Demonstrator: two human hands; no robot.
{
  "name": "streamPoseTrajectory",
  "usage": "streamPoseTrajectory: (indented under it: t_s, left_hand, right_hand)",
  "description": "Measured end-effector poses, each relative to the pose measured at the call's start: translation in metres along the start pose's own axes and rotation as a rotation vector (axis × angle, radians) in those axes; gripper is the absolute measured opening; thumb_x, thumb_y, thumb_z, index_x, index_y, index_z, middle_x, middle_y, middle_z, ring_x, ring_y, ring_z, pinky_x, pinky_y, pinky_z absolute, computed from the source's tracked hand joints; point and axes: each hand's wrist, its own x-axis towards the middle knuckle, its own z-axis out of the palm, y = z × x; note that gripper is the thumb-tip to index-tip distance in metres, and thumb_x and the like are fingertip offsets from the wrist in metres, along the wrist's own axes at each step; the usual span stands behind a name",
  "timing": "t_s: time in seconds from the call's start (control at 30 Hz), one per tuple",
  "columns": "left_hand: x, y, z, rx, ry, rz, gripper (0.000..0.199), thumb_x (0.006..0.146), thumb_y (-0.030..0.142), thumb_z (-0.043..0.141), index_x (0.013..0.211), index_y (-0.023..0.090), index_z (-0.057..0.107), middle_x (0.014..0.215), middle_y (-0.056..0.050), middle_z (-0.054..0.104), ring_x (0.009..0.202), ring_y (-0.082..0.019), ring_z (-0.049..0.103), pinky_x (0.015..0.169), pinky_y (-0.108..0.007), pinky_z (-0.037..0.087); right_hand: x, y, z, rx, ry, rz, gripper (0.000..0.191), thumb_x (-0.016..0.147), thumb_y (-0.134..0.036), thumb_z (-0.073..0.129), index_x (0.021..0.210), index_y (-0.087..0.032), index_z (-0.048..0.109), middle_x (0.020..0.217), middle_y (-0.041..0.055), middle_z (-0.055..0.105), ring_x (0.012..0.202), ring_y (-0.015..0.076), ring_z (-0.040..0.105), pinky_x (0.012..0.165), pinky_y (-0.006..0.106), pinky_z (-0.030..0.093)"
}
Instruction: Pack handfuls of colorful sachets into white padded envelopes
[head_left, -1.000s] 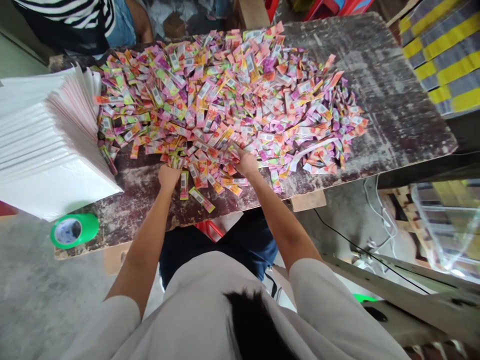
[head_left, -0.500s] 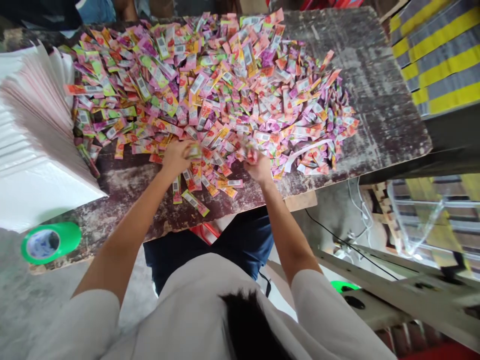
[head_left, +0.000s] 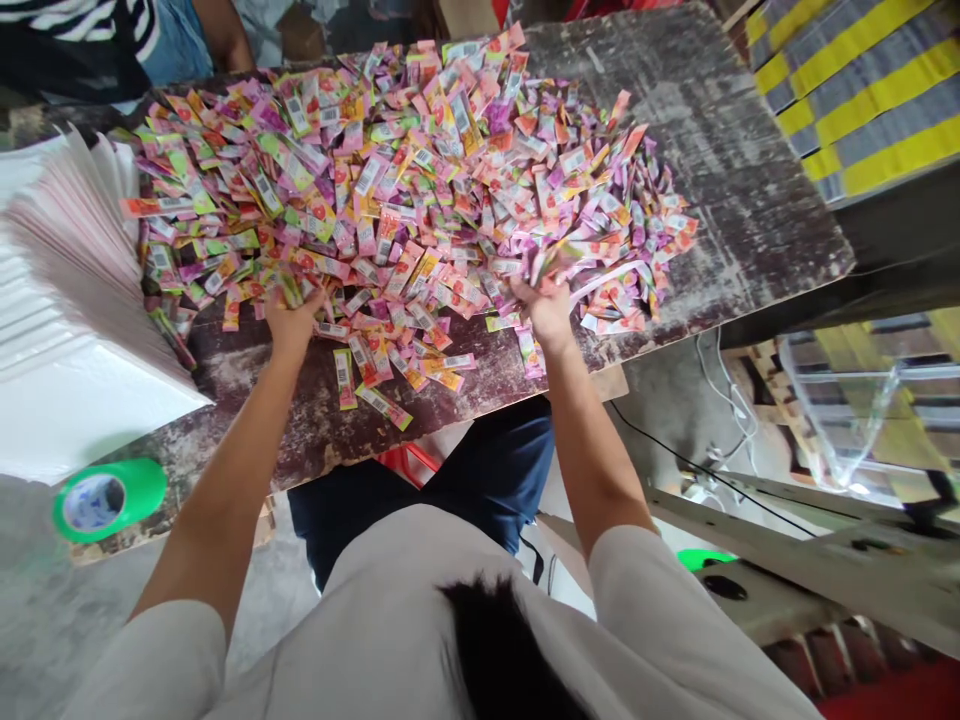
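A wide heap of small printed sachets (head_left: 390, 190), pink, orange, green and purple, some with barcodes, covers much of the worn dark table (head_left: 757, 200). At the heap's near left edge, my left hand (head_left: 291, 322) has its fingers curled around a few sachets; the fingertips are partly hidden among them. Farther right, my right hand (head_left: 547, 312) grips several sachets (head_left: 553, 262) that stick up past the fingers, slightly blurred. A white paper strip (head_left: 600, 282) lies on the heap just beyond it. Between my hands, loose sachets (head_left: 384, 406) lie near the table's front edge.
A thick stack of white sheets or bags (head_left: 67, 300) stands at the left end. A green tape roll (head_left: 109, 500) sits at the near left corner. Across the table, part of another person (head_left: 180, 45) shows. Yellow-and-grey stacked bundles (head_left: 862, 90) are at the right.
My hands have moved apart, the left one to the left and the right one slightly right and away from me. A few sachets now lie left of my right wrist. The view has shifted slightly.
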Motion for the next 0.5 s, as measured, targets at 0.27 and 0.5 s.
streamPoseTrajectory:
  t_s: [0.27,0.5]
  left_hand:
    - [-0.012,0.007,0.010,-0.346,-0.071,-0.447,0.042,0.045,0.027,0.088,0.078,0.016,0.063,0.082,-0.003,0.070,0.087,-0.023,0.070,0.083,-0.041,0.060]
    - [-0.009,-0.001,0.003,-0.318,-0.162,-0.459,0.037,0.055,0.035,0.084,0.079,0.018,0.063,0.079,-0.004,0.069,0.081,-0.022,0.070,0.077,-0.039,0.060]
  right_hand:
    - [-0.025,0.000,0.015,0.398,-0.045,0.299,0.050,0.065,-0.061,0.074,0.091,-0.019,0.065,0.074,0.0024,0.068,0.073,0.0220,0.068,0.063,0.035,0.057]
    - [-0.031,0.010,0.026,0.530,-0.156,0.524,0.048,0.060,-0.057,0.080,0.083,-0.020,0.060,0.065,-0.0017,0.063,0.058,0.0158,0.062,0.053,0.030,0.055]
